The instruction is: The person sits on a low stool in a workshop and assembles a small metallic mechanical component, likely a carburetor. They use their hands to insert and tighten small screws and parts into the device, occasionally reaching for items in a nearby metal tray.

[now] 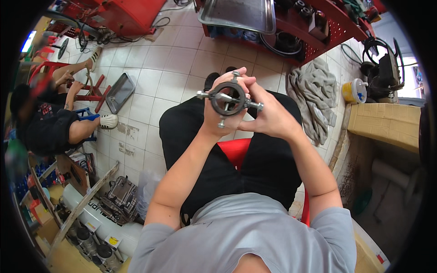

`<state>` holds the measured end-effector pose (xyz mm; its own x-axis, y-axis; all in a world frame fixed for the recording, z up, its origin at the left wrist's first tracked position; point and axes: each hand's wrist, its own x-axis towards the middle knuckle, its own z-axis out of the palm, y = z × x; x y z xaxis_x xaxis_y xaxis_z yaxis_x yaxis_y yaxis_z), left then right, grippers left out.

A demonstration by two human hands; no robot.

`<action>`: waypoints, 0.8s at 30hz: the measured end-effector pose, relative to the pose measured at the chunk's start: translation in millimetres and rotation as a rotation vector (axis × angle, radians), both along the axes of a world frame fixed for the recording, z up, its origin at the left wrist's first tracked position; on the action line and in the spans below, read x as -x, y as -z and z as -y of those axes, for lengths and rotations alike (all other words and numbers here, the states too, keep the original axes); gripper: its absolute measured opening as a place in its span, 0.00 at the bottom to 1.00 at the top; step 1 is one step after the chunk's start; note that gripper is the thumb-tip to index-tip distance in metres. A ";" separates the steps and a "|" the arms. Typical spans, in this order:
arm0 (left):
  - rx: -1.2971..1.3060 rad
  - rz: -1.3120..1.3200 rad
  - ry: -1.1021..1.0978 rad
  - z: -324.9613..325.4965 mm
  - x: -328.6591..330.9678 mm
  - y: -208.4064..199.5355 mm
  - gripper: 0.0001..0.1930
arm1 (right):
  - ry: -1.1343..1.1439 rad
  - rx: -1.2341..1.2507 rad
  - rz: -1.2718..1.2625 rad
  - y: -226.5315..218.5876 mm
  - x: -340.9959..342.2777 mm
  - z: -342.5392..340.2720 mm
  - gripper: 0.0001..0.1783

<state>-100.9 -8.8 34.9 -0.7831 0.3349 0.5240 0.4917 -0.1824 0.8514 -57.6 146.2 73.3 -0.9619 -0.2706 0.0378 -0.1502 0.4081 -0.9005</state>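
Observation:
A dark metal ring clamp [229,112] with several silver bolts sticking out around its rim is held up above my knees. A silver rod-like part [223,97] shows inside the ring. My left hand [217,122] is closed around the tool from behind and below, with its fingers mostly hidden by the ring. On the other side, my right hand [271,113] grips it near the right-hand bolt, thumb below and fingers curled above. The ends of the fingers overlap behind the ring, so I cannot see all of what they touch.
A metal tray [236,16] rests on a red cart ahead. Right of my legs, a grey cloth [314,100] lies on the tiles by a white and yellow bucket [354,91]. A person [50,118] sits at left near another tray [120,93].

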 end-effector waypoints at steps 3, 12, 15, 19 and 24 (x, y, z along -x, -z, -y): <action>0.012 0.044 0.060 -1.4 19.2 11.6 0.06 | -0.113 -0.151 0.014 -1.0 21.8 -24.1 0.45; 0.074 0.532 0.054 -9.5 79.8 102.5 0.08 | -0.328 -0.273 0.333 18.8 137.2 -58.6 0.12; 0.128 0.494 0.087 -8.5 93.4 107.1 0.08 | -0.192 -0.304 0.176 33.3 180.2 -56.6 0.08; 0.109 0.594 0.094 -11.4 110.6 120.8 0.09 | 0.231 -0.359 0.043 68.9 266.2 -52.3 0.10; 0.059 0.555 0.125 -20.4 135.6 109.9 0.05 | 0.258 -0.677 0.238 105.1 325.6 -44.2 0.17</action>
